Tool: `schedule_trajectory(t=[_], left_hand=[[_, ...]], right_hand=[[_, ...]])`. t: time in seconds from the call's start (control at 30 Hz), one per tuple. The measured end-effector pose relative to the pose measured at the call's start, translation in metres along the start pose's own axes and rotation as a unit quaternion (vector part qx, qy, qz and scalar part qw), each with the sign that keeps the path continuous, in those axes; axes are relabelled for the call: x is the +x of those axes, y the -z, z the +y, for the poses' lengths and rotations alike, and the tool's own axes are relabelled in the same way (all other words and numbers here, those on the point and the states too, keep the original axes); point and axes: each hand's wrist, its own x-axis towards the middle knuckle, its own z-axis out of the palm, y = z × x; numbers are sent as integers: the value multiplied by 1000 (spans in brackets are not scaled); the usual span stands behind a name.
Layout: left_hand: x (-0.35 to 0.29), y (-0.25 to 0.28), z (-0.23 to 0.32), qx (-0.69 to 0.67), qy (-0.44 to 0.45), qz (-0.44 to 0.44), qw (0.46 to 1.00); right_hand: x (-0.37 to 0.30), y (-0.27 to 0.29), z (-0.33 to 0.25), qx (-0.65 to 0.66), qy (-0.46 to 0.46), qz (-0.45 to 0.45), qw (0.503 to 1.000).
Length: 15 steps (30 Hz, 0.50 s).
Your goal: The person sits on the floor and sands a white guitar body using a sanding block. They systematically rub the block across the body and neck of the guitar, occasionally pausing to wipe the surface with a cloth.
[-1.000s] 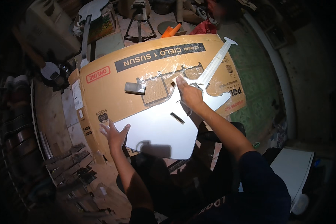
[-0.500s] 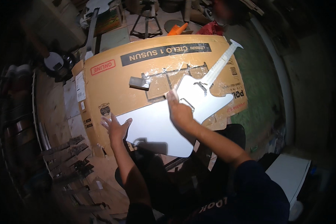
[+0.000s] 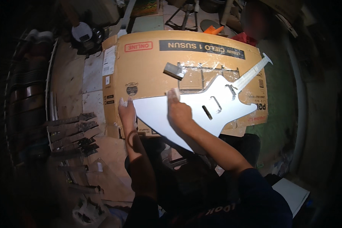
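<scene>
A white, unstrung electric guitar (image 3: 235,106) with an angular body lies across the cardboard in front of me, its neck pointing to the far right. Dark slots and cavities show in its body. My left hand (image 3: 127,114) grips the body's left end, fingers close together at the corner. Over the body's far edge, my right hand (image 3: 179,114) has its fingers closed and pressed down. Something pale shows at its fingertips, but whether it is a small pad or white dust I cannot make out. A dark rectangular block (image 3: 174,71) rests on the cardboard beyond that hand.
The large flat cardboard box (image 3: 140,62) serves as the work surface. Several dark guitar necks (image 3: 74,133) lie on the floor at left, near a row of dark guitar bodies (image 3: 28,91). A metal stand (image 3: 184,17) and an orange object (image 3: 213,30) are beyond the box.
The view has shifted, and the guitar has turned slightly on the cardboard. My left hand's spread fingers have drawn together at the body's corner. The right hand has moved left along the body.
</scene>
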Motion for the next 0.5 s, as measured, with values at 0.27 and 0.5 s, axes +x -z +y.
schedule_trajectory(t=[0.27,0.5], left_hand=[[-10,17,22,-248,147,-23,957],[-13,20,26,-332,186,-18,925]], right_hand=[[37,-48,-76,16,74,-71,995],[33,-43,-85,4,46,-40,998]])
